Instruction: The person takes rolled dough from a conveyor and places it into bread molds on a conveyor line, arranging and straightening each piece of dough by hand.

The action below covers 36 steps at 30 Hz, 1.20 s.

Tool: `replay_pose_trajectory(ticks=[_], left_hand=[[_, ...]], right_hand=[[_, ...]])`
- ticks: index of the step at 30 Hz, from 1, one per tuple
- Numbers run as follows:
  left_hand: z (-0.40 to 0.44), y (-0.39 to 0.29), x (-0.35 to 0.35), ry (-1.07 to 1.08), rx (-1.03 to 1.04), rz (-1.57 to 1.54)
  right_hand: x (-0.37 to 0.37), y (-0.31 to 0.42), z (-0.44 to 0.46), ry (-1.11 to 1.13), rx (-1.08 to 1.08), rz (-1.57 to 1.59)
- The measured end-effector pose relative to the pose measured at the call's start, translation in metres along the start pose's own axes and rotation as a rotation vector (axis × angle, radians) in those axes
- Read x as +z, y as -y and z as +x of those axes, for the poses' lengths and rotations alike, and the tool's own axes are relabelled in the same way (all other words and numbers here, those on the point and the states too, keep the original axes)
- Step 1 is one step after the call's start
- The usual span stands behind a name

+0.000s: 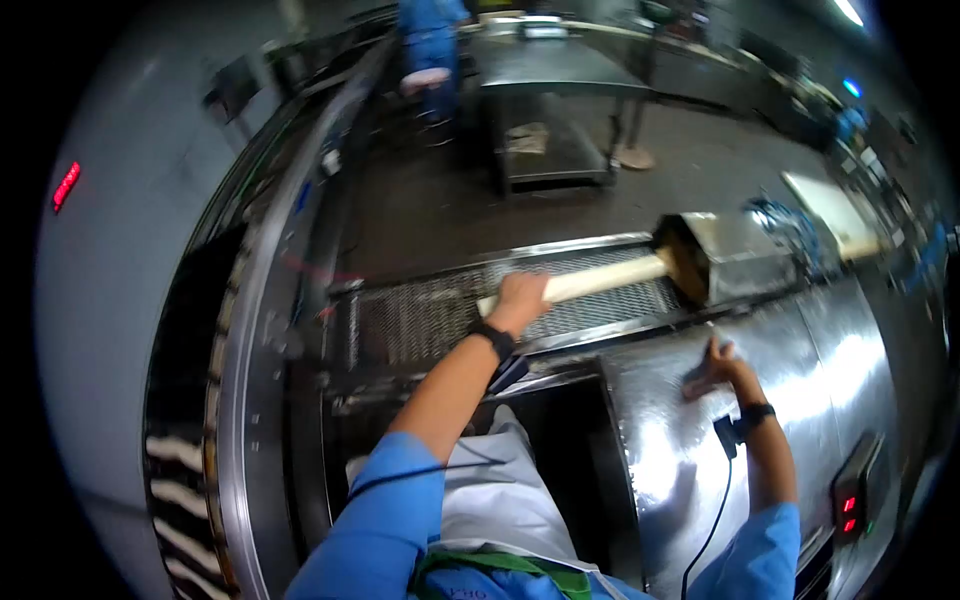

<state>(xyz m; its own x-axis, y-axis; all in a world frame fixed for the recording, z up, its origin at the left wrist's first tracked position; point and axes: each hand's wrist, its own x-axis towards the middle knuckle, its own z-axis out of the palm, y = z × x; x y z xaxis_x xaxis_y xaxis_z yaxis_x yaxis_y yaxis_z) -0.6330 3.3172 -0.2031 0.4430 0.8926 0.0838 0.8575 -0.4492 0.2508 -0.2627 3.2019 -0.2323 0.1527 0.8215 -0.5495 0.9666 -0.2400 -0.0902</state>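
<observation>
My left hand (522, 303) is closed on a long pale strip (610, 278), which looks like dough. The strip lies over a wire mesh belt (410, 318), and its right end reaches the opening of a metal housing (735, 258). My right hand (712, 368) is over the shiny steel surface (800, 350), with its fingers apart and nothing between them. Whether that hand touches the steel cannot be told. Both wrists wear black bands.
A long conveyor (255, 330) with pale strips runs down the left side. A steel table (550, 65) stands ahead, with a person in blue (430, 45) beside it. A white board (830, 215) is at the right, above a control box (858, 490) with red displays.
</observation>
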Motion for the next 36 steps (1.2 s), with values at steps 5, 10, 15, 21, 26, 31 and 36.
replay_pose_trajectory(ticks=[5,10,15,21,26,31,36], left_hand=[[-0.029,0.003,-0.052,0.452,-0.37,-1.037],[-0.079,0.003,-0.071,0.211,-0.112,-1.719],[-0.134,0.029,-0.138,-0.383,-0.148,-1.859],[-0.221,0.101,-0.245,-1.196,-0.001,-1.493],[-0.299,0.188,-0.291,-1.595,-0.156,-1.082],[-0.389,0.36,-0.238,-1.698,-0.389,-1.471],[-0.438,0.429,-0.171,-1.817,-1.118,-1.22]], right_hand=[[0.0,-0.001,0.007,-0.019,-0.043,-0.058],[0.004,-0.003,0.018,-0.041,-0.076,-0.126],[0.006,-0.029,0.018,-0.088,-0.033,-0.246],[0.005,-0.044,0.036,-0.159,0.025,-0.386],[0.01,-0.047,0.055,-0.195,0.059,-0.442],[0.013,-0.046,0.07,-0.218,0.086,-0.482],[0.021,-0.042,0.082,-0.231,0.105,-0.505]])
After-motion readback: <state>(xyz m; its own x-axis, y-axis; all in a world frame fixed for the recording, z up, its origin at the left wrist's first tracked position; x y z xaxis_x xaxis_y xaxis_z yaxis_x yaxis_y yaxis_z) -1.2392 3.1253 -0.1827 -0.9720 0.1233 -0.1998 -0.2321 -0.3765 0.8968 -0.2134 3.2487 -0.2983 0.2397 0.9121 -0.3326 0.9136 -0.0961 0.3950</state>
